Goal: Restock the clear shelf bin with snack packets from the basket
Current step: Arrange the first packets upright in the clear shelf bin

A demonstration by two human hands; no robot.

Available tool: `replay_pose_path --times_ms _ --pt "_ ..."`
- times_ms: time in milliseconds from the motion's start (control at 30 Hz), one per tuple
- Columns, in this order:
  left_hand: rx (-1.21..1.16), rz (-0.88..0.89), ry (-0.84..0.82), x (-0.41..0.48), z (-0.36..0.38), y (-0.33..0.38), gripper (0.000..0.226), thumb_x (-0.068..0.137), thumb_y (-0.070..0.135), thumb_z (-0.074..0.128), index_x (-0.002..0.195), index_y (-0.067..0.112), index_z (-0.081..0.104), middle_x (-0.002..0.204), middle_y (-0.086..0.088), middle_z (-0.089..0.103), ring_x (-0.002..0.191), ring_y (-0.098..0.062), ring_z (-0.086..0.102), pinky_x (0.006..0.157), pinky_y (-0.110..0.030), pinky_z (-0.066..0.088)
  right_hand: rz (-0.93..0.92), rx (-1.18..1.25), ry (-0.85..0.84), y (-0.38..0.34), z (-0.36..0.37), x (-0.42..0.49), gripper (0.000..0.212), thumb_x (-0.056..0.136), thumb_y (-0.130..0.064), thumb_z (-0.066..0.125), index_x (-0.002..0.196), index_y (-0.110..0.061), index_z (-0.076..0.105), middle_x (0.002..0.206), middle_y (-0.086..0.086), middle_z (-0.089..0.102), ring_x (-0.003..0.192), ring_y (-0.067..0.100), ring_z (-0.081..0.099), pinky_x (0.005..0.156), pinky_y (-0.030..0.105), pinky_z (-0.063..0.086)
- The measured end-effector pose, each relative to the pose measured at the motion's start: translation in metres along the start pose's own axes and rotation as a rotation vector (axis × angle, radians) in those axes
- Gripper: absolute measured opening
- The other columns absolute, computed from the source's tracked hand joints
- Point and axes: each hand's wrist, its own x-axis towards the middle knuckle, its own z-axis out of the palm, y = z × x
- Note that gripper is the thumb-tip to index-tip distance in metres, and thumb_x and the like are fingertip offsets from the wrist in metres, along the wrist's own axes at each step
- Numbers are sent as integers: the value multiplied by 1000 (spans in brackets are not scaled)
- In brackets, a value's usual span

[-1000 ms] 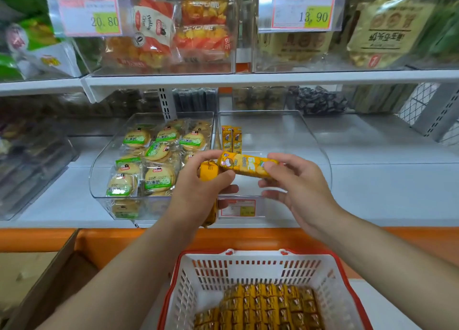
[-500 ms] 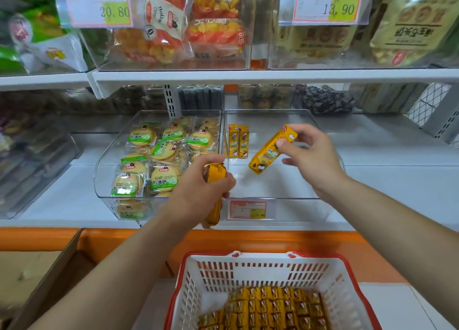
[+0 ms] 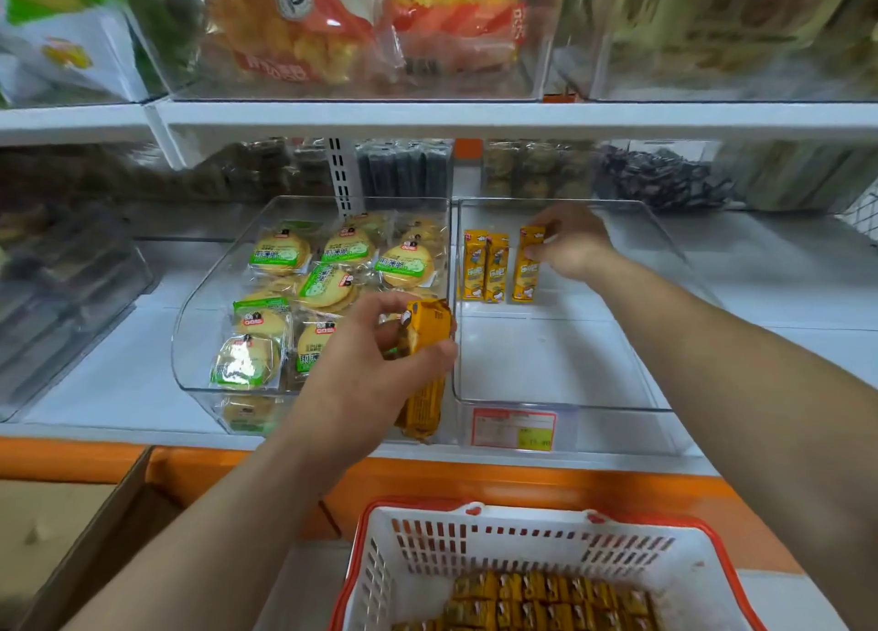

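Three packets point(image 3: 496, 267) in the bin point(image 3: 546, 359) — right hand point(image 3: 572, 243) has added one.

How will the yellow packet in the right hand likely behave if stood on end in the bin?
Tall and narrow, the yellow packet may tip unless it leans on the two standing packets. It seems light: the right hand pinches its top. Its glossy wrapper may slide on the clear bin floor.

right grip point(image 3: 565, 245): pinches yellow packet point(image 3: 525, 276) in clear bin point(image 3: 617, 424) | left grip point(image 3: 370, 378): holds packet stack point(image 3: 424, 402)
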Motion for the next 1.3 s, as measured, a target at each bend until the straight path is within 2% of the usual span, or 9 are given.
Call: replay_pose_path --times_ms 267,433,567,667,800,900,1000,1100,1300 --pt "7 52 77 4 -4 -7 29 88 30 75 111 42 63 92 21 71 83 -4 73 60 -28 63 65 -8 52 9 19 8 41 78 -15 83 116 -13 68 112 8 70 100 21 63 80 21 39" --pt "47 64 31 0 3 0 33 88 28 76 83 59 67 83 29 67 76 2 69 53 -12 53 107 -26 83 1 3 -3 52 77 -27 84 121 -13 62 115 8 68 106 26 63 80 25 42" --pt "58 51 74 -5 8 10 28 87 32 77 111 43 65 83 23 68 80 -3 70 63 -19 58 -17 72 153 -24 -28 -50 17 80 -19 75 95 -19 66 95 3 70 95 23 66 85 31 51" --pt "29 23 102 -12 15 19 40 83 35 80 119 35 62 104 11 72 87 -7 72 69 -29 63 -73 437 -15 -43 -50 -121 13 87 -10 70 83 -22 69 77 -1 70 74 20 72 63 29 56" --pt "-51 11 13 -24 28 30 24 91 27 74 113 18 69 90 -1 78 83 -18 76 71 -34 63 -101 669 -289 -55 -70 -207 27 96 -10 62 113 -29 69 107 1 71 80 24 75 63 30 59" --pt "-131 -17 -92 -37 37 36 13 99 27 63 104 25 75 90 -1 79 87 -19 77 70 -32 63 -100 738 -359 -55 -75 -240 40 99 -9 57 126 -38 61 120 -5 68 90 22 74 70 33 61" --pt "-181 -66 -170 -48 45 41 20 102 32 57 105 32 78 98 -4 79 95 -23 77 75 -37 63 -117 783 -329 -55 -77 -253 34 98 -10 59 122 -33 64 119 0 68 88 21 74 66 31 59" --pt "-245 -96 -227 -56 51 47 27 105 27 51 119 14 70 102 -10 79 97 -26 77 70 -30 61 -91 786 -242 -52 -83 -254 26 93 -12 66 118 -20 67 112 9 67 81 21 73 62 28 57" --pt "-321 -146 -298 -60 58 52 32 108 28 44 120 13 69 107 -9 78 96 -27 77 68 -29 61 -74 772 -237 -46 -91 -253 25 91 -18 70 115 -27 67 97 -3 73 77 17 71 60 28 54"
